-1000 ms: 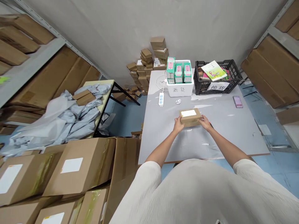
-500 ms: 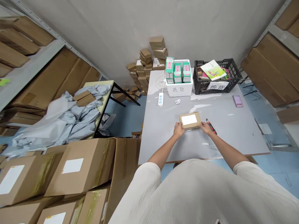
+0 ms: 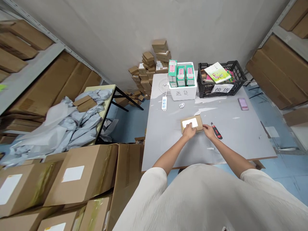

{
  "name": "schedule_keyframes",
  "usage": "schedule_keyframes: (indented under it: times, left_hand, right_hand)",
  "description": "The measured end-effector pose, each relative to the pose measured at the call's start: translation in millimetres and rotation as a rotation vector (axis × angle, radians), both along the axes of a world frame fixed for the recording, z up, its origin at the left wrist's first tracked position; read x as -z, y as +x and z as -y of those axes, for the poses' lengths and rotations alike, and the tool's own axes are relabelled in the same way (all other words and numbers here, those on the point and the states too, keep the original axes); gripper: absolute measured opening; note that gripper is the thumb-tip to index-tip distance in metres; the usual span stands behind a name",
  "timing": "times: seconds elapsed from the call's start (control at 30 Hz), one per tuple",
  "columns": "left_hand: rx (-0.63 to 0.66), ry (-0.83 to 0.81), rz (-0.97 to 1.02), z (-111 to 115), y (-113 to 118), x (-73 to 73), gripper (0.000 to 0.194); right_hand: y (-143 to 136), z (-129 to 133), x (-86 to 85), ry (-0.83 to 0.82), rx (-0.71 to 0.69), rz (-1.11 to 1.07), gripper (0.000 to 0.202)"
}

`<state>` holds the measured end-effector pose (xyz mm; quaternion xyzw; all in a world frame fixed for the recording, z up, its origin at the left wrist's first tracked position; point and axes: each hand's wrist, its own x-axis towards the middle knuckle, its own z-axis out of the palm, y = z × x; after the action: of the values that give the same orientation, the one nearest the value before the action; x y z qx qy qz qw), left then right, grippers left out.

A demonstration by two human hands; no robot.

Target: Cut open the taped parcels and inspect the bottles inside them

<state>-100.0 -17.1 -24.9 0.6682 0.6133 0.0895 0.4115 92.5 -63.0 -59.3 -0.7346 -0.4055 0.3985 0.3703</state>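
A small cardboard box [image 3: 199,121] with a white label [image 3: 193,121] on top lies on the grey table. My left hand [image 3: 189,131] is over the near part of its top, fingers bent and closed against the box; they cover part of the label. At the box's right end, my right hand [image 3: 209,131] pinches the near corner with its fingertips. A red and black utility knife [image 3: 217,131] lies just right of my right hand, untouched.
On the table [image 3: 166,144] stand a white foam box [image 3: 183,93] with green cartons, a black crate [image 3: 204,89] with books, a power strip [image 3: 164,103], crumpled paper [image 3: 181,105] and a pixelated purple object [image 3: 243,104]. Large cartons [image 3: 79,186] are stacked at left.
My left hand has moved from the box's near left corner up onto its label. The box has shifted slightly left, and my right hand stays at its right end.
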Motion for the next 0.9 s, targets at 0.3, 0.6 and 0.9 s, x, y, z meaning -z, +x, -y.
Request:
schedule_keyframes:
  times: [0.3, 0.6, 0.9]
  left_hand:
    - [-0.219, -0.022, -0.064, -27, -42, -23.5, 0.083]
    - [-0.02, 0.32, 0.001, -24, -87, -41.7, 0.039]
    - [-0.023, 0.305, -0.034, -15, -107, -38.0, 0.036]
  right_hand:
    - [-51, -6, -26.3, 0.197, -0.24, -0.152, 0.04]
    - [-76, -18, -9.6, -0.012, -0.196, -0.092, 0.068]
    - [-119, -22, -24.7, 0.059, -0.354, -0.232, 0.06]
